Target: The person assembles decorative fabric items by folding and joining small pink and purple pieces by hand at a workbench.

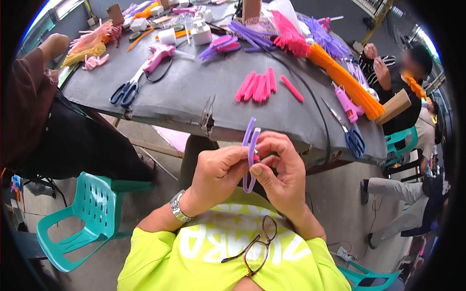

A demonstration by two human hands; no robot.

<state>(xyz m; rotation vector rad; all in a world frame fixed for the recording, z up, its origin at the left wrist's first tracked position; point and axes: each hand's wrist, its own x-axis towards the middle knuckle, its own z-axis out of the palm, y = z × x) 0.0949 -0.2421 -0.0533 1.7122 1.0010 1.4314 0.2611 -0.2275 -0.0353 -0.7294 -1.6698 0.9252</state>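
Observation:
Between my two hands is a purple fuzzy craft stem [252, 147], bent into a long loop with its two ends pointing up. My left hand [222, 169] pinches it from the left, thumb and fingertips together. From the right, my right hand [280, 165] grips the same loop with the thumb against its front. A small bit of pink shows behind the loop at the fingertips, mostly hidden. On the table ahead lies a row of short pink fuzzy pieces [256, 86], with one single pink piece [292, 88] apart to the right.
Blue-handled scissors [127, 89] and a pink glue gun [160, 56] lie left on the grey table [182, 98]. Right are another pair of scissors [351, 140], a glue gun [347, 103] and orange stems [342, 78]. A black cable [313, 94] crosses the table. People are on both sides.

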